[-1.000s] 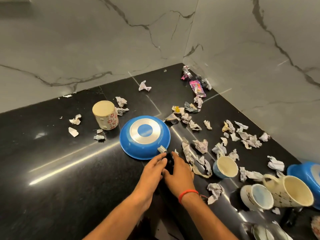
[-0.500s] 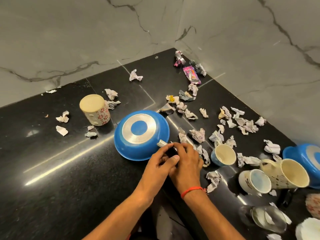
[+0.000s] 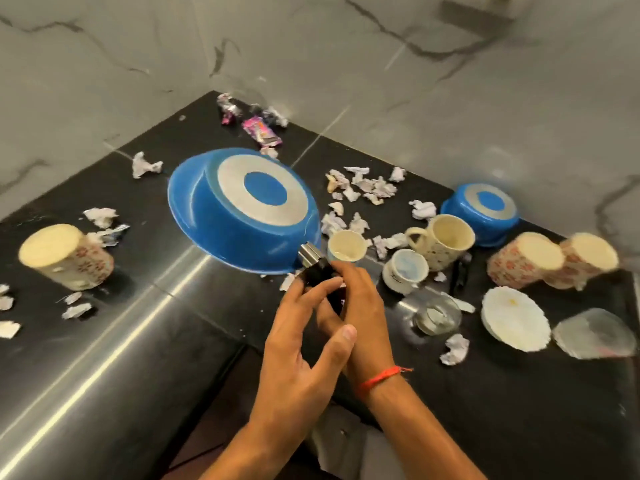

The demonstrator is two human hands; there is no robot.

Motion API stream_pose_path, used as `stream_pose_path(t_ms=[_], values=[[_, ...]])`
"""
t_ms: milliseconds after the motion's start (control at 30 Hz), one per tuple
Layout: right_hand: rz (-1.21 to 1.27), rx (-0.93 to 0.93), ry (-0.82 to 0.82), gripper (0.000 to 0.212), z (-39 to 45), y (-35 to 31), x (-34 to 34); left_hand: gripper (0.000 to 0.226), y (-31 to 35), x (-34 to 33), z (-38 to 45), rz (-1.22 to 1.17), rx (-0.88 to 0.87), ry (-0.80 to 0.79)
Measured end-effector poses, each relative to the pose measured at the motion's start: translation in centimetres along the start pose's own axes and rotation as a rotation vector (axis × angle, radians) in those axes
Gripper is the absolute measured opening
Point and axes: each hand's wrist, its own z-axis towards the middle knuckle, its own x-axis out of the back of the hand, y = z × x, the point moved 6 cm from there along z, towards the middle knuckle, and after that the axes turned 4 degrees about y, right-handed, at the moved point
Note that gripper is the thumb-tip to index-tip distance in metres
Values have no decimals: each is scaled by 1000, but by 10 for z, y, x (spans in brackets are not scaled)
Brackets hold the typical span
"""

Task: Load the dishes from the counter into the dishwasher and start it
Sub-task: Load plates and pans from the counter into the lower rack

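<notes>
In the head view the blue pan (image 3: 242, 209) hangs tilted above the desk (image 3: 104, 358), underside up, its handle (image 3: 317, 266) running down-right into both hands. The right hand (image 3: 360, 306) clamps the handle; the left hand (image 3: 304, 341) pinches it loosely, fingers partly spread.

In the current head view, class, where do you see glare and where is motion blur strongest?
Head view: a bright streak of glare runs diagonally across the glossy black stone counter; blur is heaviest at the right edge, smearing the two upturned floral mugs.
</notes>
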Motion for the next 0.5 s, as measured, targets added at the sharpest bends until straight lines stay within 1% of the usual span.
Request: stream_pose_path(t_ms=[133,233,333,433,500], values=[[120,-16,189,31,-41,7,62,50,32,-45,-33,-51,-105,-193],[172,-59,273,35,-78,18,106,49,49,-74,-67,-46,-191,-315],[234,-82,380,33,-129,26,151,50,63,-105,-108,-64,-254,-444],[220,-105,507,33,-184,37,188,49,73,-132,-152,-87,-320,-570],[191,-146,613,33,-230,51,215,48,78,-157,-190,-107,-339,-681]])
